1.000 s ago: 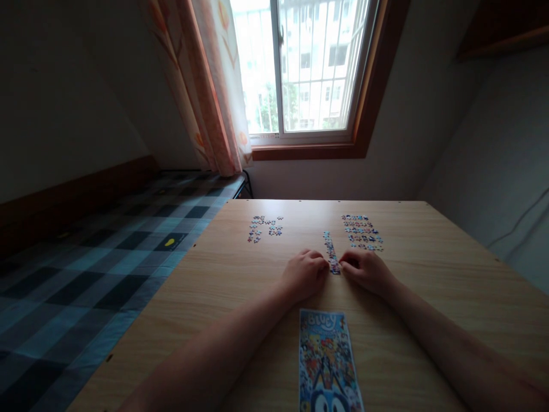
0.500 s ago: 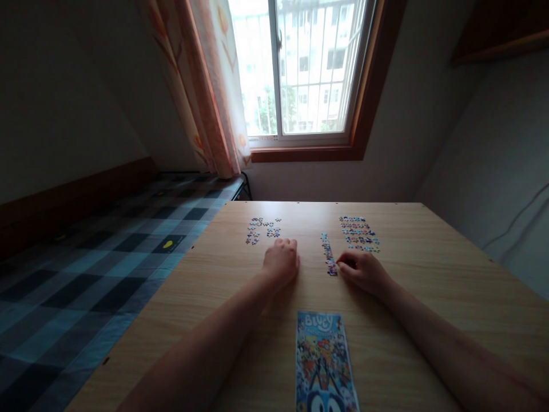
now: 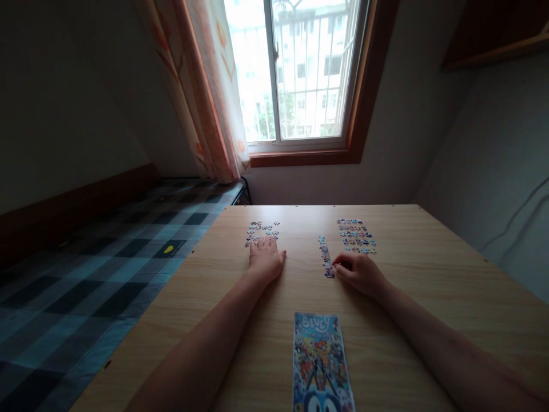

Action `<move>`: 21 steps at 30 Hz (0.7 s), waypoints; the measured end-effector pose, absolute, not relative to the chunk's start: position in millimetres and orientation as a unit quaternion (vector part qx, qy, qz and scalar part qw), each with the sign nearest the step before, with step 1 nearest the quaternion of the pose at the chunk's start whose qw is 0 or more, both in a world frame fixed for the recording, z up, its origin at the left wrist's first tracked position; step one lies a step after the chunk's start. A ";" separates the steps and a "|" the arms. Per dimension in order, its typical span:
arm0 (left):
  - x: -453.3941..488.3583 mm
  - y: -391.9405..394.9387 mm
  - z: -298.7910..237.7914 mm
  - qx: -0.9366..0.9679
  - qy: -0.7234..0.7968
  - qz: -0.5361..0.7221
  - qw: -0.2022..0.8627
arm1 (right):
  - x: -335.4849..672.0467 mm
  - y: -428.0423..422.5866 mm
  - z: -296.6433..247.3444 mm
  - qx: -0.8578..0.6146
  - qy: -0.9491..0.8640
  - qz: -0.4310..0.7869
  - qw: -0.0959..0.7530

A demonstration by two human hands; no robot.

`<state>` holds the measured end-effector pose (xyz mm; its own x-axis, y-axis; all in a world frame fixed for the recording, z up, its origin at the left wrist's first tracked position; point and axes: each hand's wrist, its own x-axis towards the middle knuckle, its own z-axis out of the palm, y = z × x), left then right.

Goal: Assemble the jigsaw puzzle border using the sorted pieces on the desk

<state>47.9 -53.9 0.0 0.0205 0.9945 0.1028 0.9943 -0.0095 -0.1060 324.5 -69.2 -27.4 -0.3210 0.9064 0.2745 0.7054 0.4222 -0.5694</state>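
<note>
My left hand (image 3: 265, 257) lies palm down with its fingers spread, at the near edge of a loose group of jigsaw puzzle pieces (image 3: 261, 228), part of which it covers. A narrow strip of joined puzzle pieces (image 3: 325, 252) runs lengthwise between my hands. Beside the strip's near end, my right hand (image 3: 359, 271) is closed, thumb and forefinger pinched together at its edge. Whatever may be between those fingertips is too small to make out. Beyond the right hand, more puzzle pieces (image 3: 355, 234) lie sorted in several rows.
A picture sheet with "Bluey" lettering (image 3: 321, 360) lies on the wooden table (image 3: 206, 320) between my forearms. Left of the table is a bed with a checked cover (image 3: 124, 297). A window (image 3: 311, 74) with an orange curtain (image 3: 201, 97) is behind.
My left hand has shifted left toward the loose pieces, and its fingers have gone from curled to spread. My right hand stays pinched by the strip. The view has tilted slightly.
</note>
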 end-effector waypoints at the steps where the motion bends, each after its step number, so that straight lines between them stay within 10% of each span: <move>1: 50.2 -55.6 3.6 -0.705 -0.705 0.012 0.076 | 324.3 -69.5 -27.0 -0.507 -0.794 0.176 0.285; 21: 76.2 -84.6 47.6 -0.808 -0.589 0.025 -0.001 | 322.8 -71.1 -25.6 -0.504 -0.802 0.156 0.280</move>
<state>76.2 -84.6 47.6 0.3049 0.9515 -0.0409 0.9516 -0.3061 -0.0276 322.8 -71.1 -25.6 -0.3354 0.8957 0.2919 0.7206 0.4435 -0.5330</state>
